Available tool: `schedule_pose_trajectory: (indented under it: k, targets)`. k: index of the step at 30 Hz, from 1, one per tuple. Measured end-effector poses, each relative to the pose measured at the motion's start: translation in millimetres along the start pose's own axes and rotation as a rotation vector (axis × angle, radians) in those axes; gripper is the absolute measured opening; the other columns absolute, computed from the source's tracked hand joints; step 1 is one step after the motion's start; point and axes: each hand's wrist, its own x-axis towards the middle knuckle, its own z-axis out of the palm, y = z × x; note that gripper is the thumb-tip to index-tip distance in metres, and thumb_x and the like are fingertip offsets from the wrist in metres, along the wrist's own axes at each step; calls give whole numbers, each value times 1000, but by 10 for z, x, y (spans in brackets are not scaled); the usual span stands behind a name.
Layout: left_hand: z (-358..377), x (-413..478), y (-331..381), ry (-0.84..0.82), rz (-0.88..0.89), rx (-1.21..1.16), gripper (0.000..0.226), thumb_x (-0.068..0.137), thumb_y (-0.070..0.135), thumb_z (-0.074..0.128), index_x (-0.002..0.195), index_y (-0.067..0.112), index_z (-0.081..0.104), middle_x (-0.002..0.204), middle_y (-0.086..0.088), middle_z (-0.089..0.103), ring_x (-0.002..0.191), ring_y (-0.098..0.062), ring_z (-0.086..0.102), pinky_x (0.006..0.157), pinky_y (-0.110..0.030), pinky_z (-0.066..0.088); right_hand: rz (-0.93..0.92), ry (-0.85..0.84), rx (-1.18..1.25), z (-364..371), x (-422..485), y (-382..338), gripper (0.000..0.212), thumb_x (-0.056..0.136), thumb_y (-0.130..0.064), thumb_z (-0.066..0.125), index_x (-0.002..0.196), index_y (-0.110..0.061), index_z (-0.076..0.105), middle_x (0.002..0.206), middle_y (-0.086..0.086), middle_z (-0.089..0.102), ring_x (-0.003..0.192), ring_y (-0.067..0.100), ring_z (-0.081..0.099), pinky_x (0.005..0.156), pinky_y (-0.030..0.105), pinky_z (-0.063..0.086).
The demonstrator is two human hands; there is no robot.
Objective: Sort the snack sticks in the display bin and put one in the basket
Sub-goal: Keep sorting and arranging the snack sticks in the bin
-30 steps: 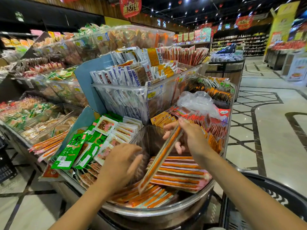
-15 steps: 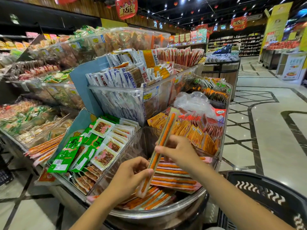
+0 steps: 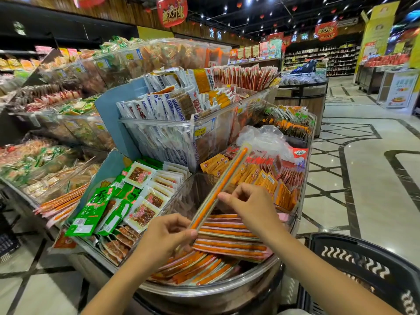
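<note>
One long orange snack stick [image 3: 223, 181] in clear wrap is raised at a slant above the display bin [image 3: 227, 289]. My left hand [image 3: 167, 235] pinches its lower end. My right hand [image 3: 248, 202] grips it near the middle. Several more orange snack sticks [image 3: 229, 241] lie stacked flat in the bin below, and others lie fanned toward its near rim. The black shopping basket [image 3: 363, 269] stands at the lower right, beside the bin.
Green and white snack packs [image 3: 127, 201] fill the compartment to the left. Orange packets [image 3: 268, 180] stand behind the bin. A clear tub of white packs [image 3: 172, 123] rises at the back. Tiled aisle floor [image 3: 368, 178] opens to the right.
The stick has been lifted higher and tilted more upright. My left hand came up out of the bin and took its lower end. My right hand slid down to the middle.
</note>
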Motion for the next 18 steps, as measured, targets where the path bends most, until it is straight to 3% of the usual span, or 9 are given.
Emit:
schedule_pose_trajectory:
  k: [3, 5, 7, 10, 12, 15, 18]
  targets:
    - [-129, 6, 81, -21, 55, 111, 6, 82, 10, 80, 80, 15, 78, 69, -14, 72, 56, -21, 65, 52, -27, 51, -351, 71, -233, -4, -52, -31, 17, 85, -33, 79, 89, -23, 65, 91, -12, 59, 72, 7, 53, 64, 17, 45]
    - [-215, 12, 156, -32, 89, 196, 11, 82, 9, 79, 80, 20, 80, 69, -8, 74, 56, -13, 65, 55, -23, 50, -521, -65, -380, 15, -65, -66, 35, 85, -31, 78, 118, -24, 67, 116, -9, 56, 78, 2, 52, 70, 20, 51]
    - [-309, 25, 263, -12, 118, 230, 18, 83, 5, 78, 81, 22, 80, 70, -4, 74, 58, -10, 67, 57, -22, 51, -569, -191, -465, 53, -45, -121, 45, 86, -30, 77, 130, -24, 65, 122, -7, 59, 89, 8, 59, 76, 29, 55]
    - [-473, 19, 458, 27, 183, 195, 16, 78, 3, 82, 80, 19, 81, 74, -10, 75, 66, -28, 69, 61, -31, 55, -561, -228, -367, 103, 4, -210, 32, 84, -24, 78, 116, -24, 73, 106, -8, 69, 92, 15, 66, 77, 37, 56]
    - [-571, 13, 573, 48, 202, 134, 13, 71, 17, 89, 80, 16, 80, 69, -13, 70, 61, -26, 57, 54, -28, 45, -485, -242, -245, 138, 35, -271, 21, 83, -21, 80, 104, -22, 77, 96, -9, 71, 87, 6, 64, 79, 27, 53]
    - [-661, 53, 651, 119, 234, 1, 36, 61, 39, 91, 81, 11, 79, 71, -18, 69, 61, -25, 56, 51, -25, 44, -348, -258, -116, 169, 54, -389, 12, 85, -20, 80, 96, -18, 75, 87, -13, 68, 78, -3, 58, 72, 11, 42]
    - [-634, 76, 719, 177, 264, -106, 25, 71, 26, 88, 86, 9, 78, 81, -19, 73, 66, -23, 65, 52, -28, 49, -235, -217, -11, 177, 101, -468, 10, 87, -19, 78, 89, -18, 68, 80, -9, 65, 71, 0, 57, 65, 15, 44]
